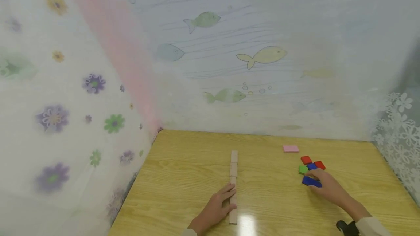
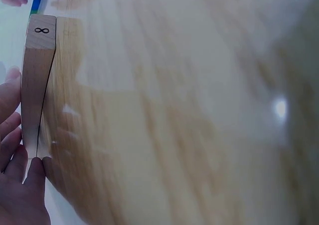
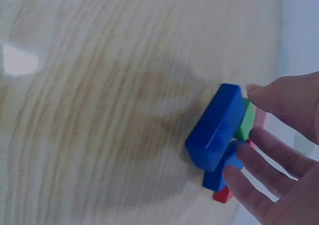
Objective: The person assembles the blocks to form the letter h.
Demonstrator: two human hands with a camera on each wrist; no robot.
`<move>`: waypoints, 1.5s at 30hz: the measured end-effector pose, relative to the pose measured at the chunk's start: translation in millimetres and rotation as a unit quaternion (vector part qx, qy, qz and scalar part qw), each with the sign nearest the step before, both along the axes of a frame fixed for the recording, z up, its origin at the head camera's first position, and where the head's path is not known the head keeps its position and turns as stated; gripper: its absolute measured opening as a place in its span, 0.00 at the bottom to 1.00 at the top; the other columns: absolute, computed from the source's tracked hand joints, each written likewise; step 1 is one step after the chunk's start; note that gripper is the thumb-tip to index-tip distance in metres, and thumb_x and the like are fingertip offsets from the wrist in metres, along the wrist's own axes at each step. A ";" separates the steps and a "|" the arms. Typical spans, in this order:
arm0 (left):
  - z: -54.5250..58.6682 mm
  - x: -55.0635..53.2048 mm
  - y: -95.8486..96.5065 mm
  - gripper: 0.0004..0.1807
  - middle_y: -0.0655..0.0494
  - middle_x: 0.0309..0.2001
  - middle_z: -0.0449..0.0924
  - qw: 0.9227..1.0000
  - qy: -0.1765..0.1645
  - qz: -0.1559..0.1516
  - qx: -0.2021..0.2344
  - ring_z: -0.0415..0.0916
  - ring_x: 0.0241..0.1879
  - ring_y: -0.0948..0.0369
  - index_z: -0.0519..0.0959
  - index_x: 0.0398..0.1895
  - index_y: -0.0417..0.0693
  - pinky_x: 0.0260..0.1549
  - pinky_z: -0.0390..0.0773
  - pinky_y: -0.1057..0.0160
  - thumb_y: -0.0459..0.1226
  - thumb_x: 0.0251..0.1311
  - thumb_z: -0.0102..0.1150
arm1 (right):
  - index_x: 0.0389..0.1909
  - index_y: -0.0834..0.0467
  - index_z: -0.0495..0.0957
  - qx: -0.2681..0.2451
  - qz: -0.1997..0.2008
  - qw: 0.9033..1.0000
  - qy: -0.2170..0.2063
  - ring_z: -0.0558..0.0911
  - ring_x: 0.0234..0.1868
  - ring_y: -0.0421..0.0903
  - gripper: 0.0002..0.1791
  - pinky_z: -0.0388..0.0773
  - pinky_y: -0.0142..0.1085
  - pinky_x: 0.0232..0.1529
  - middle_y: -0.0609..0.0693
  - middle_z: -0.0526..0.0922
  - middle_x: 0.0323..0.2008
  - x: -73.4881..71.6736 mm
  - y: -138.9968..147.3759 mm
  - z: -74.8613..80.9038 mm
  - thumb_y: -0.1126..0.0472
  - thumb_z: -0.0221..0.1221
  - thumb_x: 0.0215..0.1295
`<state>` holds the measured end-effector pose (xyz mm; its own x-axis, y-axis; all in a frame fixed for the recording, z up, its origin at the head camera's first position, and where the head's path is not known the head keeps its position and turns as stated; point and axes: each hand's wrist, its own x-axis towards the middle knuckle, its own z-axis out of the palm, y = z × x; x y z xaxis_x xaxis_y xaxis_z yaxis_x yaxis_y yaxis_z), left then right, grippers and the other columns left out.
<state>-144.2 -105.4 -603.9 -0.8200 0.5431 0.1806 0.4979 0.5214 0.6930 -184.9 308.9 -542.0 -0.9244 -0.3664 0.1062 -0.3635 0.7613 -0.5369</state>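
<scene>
My left hand [image 1: 219,202] rests on a row of plain wooden blocks [image 1: 233,216], its fingers laid across them. In the left wrist view, fingers touch the side of a wooden block [image 2: 39,70], whose end bears a figure 8. My right hand [image 1: 329,187] is at a long blue block [image 1: 310,181], thumb and fingers spread apart. The right wrist view shows these fingers beside the long blue block [image 3: 214,127], not curled round it. Near it lie a smaller blue block [image 1: 311,166], a green block [image 1: 303,170] and two red blocks [image 1: 306,160].
A pink block [image 1: 291,149] lies behind the coloured cluster. The wood-grain table [image 1: 183,166] meets a wall with fish drawings [image 1: 226,95] at the back and a flowered panel [image 1: 65,137] at the left. A black object [image 1: 347,228] sits by the right sleeve.
</scene>
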 end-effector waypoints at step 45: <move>-1.1 -0.9 -0.5 0.30 0.50 0.70 0.58 1.000 -0.008 0.006 -0.009 0.54 0.69 0.51 0.67 0.64 0.39 0.63 0.62 0.53 0.48 0.65 0.53 | 0.51 0.68 0.74 -0.045 0.053 0.996 -0.054 0.65 0.24 0.34 0.31 0.66 0.28 0.20 0.53 0.73 0.40 16.8 3.7 -20.4 0.68 0.72 0.41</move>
<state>-145.2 -105.9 -605.0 -0.8291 0.5365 0.1577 0.4807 0.5396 0.6912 -168.1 312.6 -562.5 -0.8890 -0.4555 0.0459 -0.3758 0.6687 -0.6415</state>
